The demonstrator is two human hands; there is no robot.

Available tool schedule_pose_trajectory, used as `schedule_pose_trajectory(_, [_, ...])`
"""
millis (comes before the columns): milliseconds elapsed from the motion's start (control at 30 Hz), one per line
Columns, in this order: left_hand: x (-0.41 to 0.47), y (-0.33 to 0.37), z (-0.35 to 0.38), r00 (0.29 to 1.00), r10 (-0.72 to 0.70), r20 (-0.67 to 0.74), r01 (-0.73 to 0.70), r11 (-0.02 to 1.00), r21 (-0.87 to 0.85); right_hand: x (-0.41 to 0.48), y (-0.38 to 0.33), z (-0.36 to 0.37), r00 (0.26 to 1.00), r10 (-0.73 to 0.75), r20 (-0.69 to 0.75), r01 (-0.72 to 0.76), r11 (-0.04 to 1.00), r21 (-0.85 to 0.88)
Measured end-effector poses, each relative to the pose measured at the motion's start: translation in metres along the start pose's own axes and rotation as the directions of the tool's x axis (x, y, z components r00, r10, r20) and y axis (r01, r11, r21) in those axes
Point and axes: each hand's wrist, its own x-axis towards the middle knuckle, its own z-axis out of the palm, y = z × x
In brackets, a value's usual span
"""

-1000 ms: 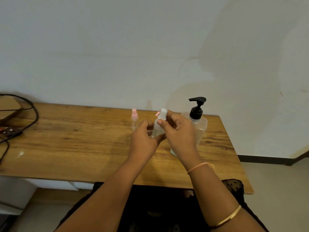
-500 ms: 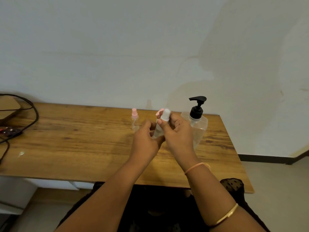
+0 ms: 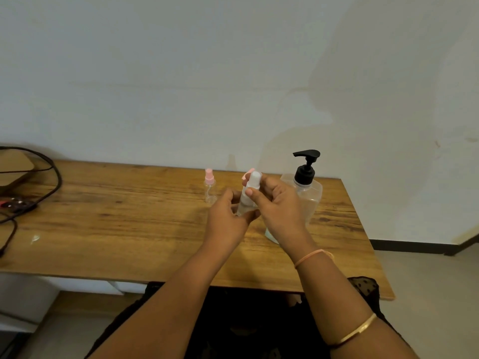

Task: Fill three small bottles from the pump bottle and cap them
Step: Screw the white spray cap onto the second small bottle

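Observation:
My left hand [image 3: 228, 218] grips the clear body of a small bottle [image 3: 245, 203] held just above the wooden table [image 3: 116, 224]. My right hand [image 3: 278, 203] pinches its white cap [image 3: 254, 179] at the top. A second small clear bottle with a pink spray top [image 3: 209, 186] stands upright on the table just left of my hands. Something pink [image 3: 246, 174] peeks out behind the white cap; I cannot tell what it is. The large clear pump bottle with a black pump [image 3: 305, 187] stands to the right, partly hidden by my right hand.
Black cables [image 3: 49, 177] and a brown box [image 3: 14, 167] lie at the table's far left. A pale round thing [image 3: 270, 235] shows on the table under my right wrist. The white wall runs close behind the table. The table's right edge ends by the pump bottle.
Both hands stay on the small bottle. The right hand's fingers have shifted slightly around the white cap, and the bottle has tilted a little.

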Motion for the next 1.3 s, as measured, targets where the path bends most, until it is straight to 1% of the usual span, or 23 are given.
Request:
schedule_pose_trajectory(167, [-0.006,0.001,0.003,0.996,0.068,-0.057,-0.066,0.997,0.030,-0.004,0.008,0.014,0.990,-0.067,-0.121,0.058,0.995,-0.075])
schedule_pose_trajectory(233, [-0.007,0.001,0.004,0.992,0.094,-0.083,-0.090,0.995,0.048,-0.006,0.008,0.016,0.985,-0.092,-0.147,0.077,0.992,-0.105])
schedule_pose_trajectory(367, [-0.010,0.003,0.007,0.990,0.110,-0.091,-0.105,0.993,0.062,-0.009,0.009,0.018,0.971,-0.140,-0.191,0.104,0.977,-0.188])
schedule_pose_trajectory(467, [-0.010,0.001,0.008,0.988,0.119,-0.097,-0.112,0.990,0.081,-0.011,0.010,0.021,0.965,-0.151,-0.216,0.110,0.975,-0.191])
schedule_pose_trajectory(533, [-0.008,-0.003,0.009,0.991,0.092,-0.102,-0.086,0.995,0.057,-0.009,0.009,0.021,0.976,-0.119,-0.183,0.090,0.983,-0.159])
schedule_pose_trajectory(633, [-0.001,-0.012,0.008,0.993,0.022,-0.114,-0.020,1.000,0.022,-0.006,0.011,0.018,0.997,-0.025,-0.077,0.016,0.993,-0.114])
schedule_pose_trajectory(733, [0.007,-0.022,0.006,0.982,-0.092,-0.165,0.082,0.995,-0.063,-0.003,0.009,0.011,0.998,0.053,-0.027,-0.055,0.994,-0.093])
schedule_pose_trajectory(767, [0.010,-0.024,0.005,0.974,-0.124,-0.189,0.114,0.991,-0.066,-0.002,0.008,0.008,0.997,0.076,-0.021,-0.077,0.993,-0.085])
schedule_pose_trajectory(900, [0.022,-0.036,0.004,0.947,-0.192,-0.257,0.205,0.978,0.024,-0.003,0.003,-0.005,0.986,0.166,0.014,-0.165,0.985,-0.048])
schedule_pose_trajectory(1133, [0.045,-0.058,0.013,0.935,-0.196,-0.297,0.249,0.956,0.156,-0.007,0.005,-0.009,0.981,0.196,-0.007,-0.193,0.957,-0.217])
schedule_pose_trajectory(1300, [0.062,-0.067,0.022,0.923,-0.208,-0.324,0.286,0.933,0.219,-0.006,0.013,-0.002,0.968,0.251,0.005,-0.241,0.936,-0.258])
